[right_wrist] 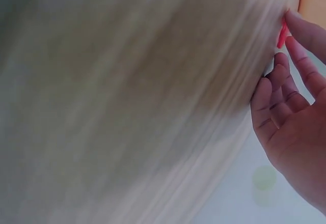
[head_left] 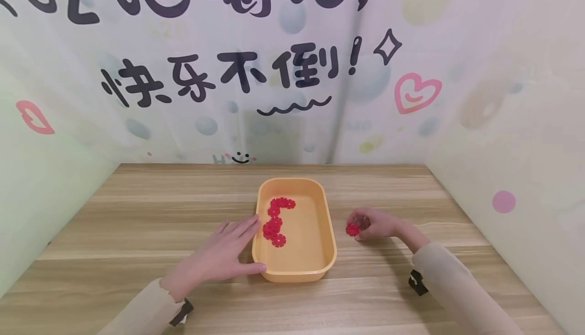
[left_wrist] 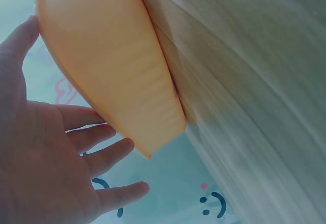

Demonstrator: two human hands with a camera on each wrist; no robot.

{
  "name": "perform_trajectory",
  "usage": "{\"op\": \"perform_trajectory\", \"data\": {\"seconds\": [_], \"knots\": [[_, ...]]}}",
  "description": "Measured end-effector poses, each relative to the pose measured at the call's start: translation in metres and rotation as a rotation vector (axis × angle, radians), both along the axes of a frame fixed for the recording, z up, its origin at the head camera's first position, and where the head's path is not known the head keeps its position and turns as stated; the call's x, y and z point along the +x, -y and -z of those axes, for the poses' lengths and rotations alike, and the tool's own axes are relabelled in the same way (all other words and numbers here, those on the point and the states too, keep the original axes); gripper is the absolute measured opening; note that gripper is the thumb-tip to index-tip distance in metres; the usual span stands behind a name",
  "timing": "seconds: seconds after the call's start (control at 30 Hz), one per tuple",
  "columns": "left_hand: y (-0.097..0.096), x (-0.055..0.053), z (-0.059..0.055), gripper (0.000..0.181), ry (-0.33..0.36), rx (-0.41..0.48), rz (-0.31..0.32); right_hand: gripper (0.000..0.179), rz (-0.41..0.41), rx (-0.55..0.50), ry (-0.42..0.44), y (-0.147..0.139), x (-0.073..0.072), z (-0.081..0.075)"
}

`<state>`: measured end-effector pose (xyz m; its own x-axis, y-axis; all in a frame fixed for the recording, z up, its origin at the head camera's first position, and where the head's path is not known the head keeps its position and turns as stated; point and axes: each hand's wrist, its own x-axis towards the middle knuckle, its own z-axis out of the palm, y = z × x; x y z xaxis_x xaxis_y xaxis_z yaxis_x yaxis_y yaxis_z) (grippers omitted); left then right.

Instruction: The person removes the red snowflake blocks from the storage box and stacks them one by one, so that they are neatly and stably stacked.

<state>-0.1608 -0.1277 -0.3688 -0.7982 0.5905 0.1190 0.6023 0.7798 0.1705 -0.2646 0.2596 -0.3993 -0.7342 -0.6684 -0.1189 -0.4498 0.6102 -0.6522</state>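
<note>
An orange-yellow plastic bin (head_left: 303, 276) stands on the table. Along its left inner side lie several red snowflake building discs (head_left: 279, 240). My left hand (head_left: 215, 259) is at the bin's left side, thumb and fingers spread and mostly straight. In the left wrist view its thumb and some fingertips are against the rim of the bin (left_wrist: 107, 56). To the right of the bin, my right hand (head_left: 372, 222) pinches a red snowflake disc (head_left: 352, 230) between thumb and index finger, low over the table. The right wrist view shows this disc (right_wrist: 282, 33) edge-on, the other fingers curled.
A wood-grain table (head_left: 183, 188) reaches back to a white printed curtain (head_left: 292, 122) with dark lettering. Pale side walls (head_left: 512, 147) stand at left and right. Each wrist carries a dark strap, such as the right one (head_left: 418, 282).
</note>
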Motion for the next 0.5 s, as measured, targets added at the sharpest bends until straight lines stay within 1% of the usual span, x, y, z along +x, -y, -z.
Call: {"op": "perform_trajectory", "data": {"seconds": [0.07, 0.17, 0.3, 0.37, 0.5], "knots": [[0.000, 0.000, 0.000, 0.090, 0.001, -0.001, 0.001, 0.030, 0.004, -0.003, 0.000, 0.000, 0.000, -0.003], [0.000, 0.000, 0.000, 0.090, 0.002, -0.004, 0.001, 0.030, 0.018, -0.003, -0.044, 0.002, -0.002, -0.012], [-0.001, 0.000, 0.000, 0.090, 0.002, -0.007, -0.002, 0.031, 0.043, 0.000, -0.140, 0.009, -0.009, -0.029], [-0.001, 0.000, 0.000, 0.090, 0.003, -0.005, -0.004, 0.030, 0.040, -0.005, -0.182, 0.015, -0.013, -0.039], [-0.001, 0.000, 0.000, 0.090, 0.003, -0.002, -0.003, 0.030, 0.023, -0.017, -0.222, 0.029, -0.024, -0.056]]}}
